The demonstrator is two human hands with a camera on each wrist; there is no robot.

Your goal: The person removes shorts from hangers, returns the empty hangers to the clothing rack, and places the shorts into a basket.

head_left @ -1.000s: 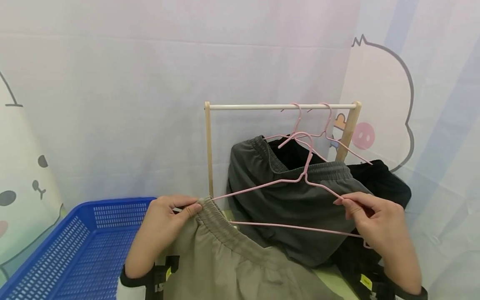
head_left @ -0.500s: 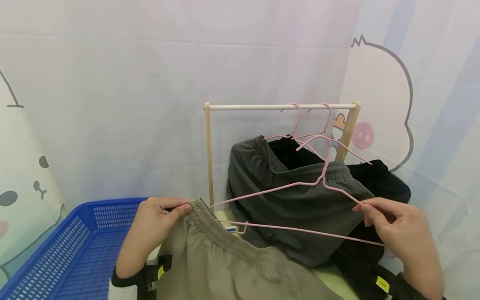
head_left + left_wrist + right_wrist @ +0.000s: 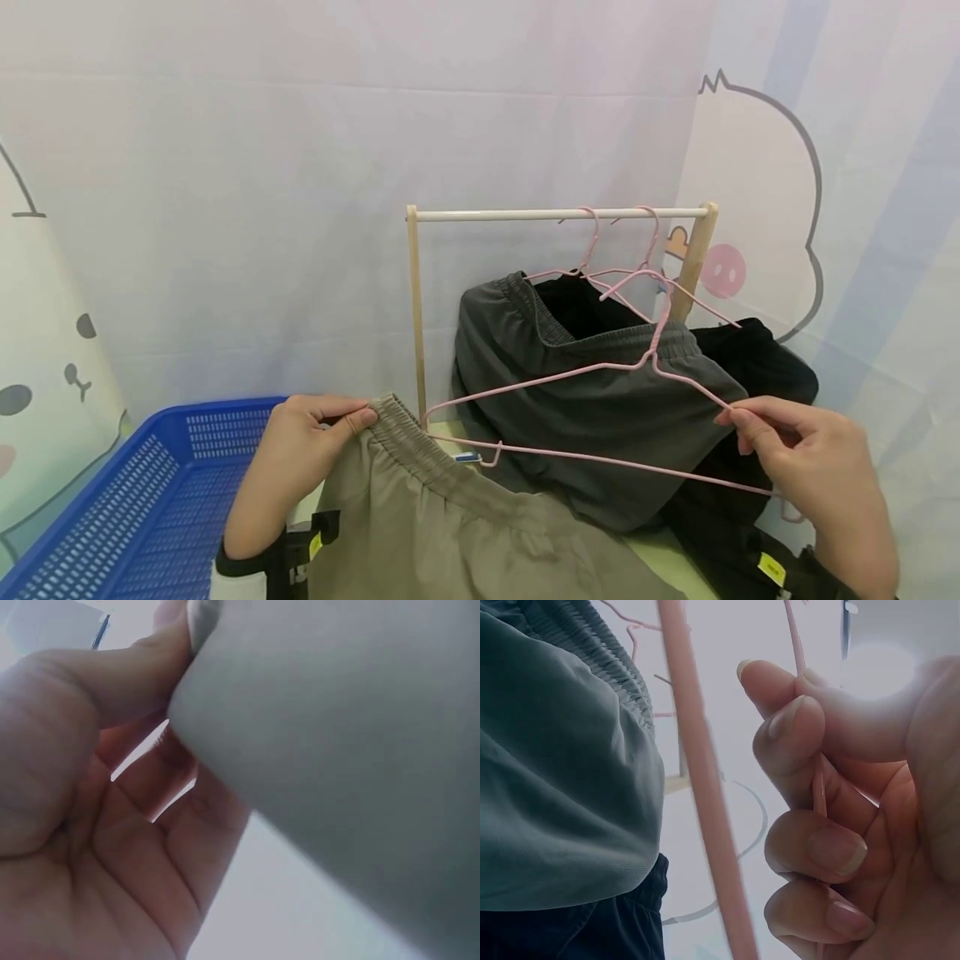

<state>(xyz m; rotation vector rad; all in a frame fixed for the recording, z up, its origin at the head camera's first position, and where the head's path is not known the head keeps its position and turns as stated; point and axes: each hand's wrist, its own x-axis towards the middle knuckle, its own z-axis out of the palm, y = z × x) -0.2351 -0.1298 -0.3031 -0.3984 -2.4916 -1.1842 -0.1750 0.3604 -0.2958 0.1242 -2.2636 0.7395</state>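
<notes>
Beige elastic-waist pants [image 3: 450, 533] spread across the front in the head view. My left hand [image 3: 300, 458] pinches their waistband at its left end between thumb and fingers; the left wrist view shows the pale cloth [image 3: 322, 750] under the thumb. A pink wire hanger [image 3: 658, 333] is held up in front of the rack by my right hand [image 3: 813, 467], pinched at its right shoulder. Its left corner shows just right of the waistband; I cannot tell whether they touch. In the right wrist view the fingers [image 3: 787, 735] curl round the thin pink wire.
Behind stands a small rack [image 3: 525, 215] with a white bar and wooden posts. Dark grey pants [image 3: 592, 433] and black pants [image 3: 757, 358] hang there on pink hangers. A blue plastic basket [image 3: 150, 517] is at the left. Patterned curtains surround everything.
My right hand has moved right with the hanger, whose left corner now shows beyond the waistband. My left hand has shifted slightly left, drawing the waistband along.
</notes>
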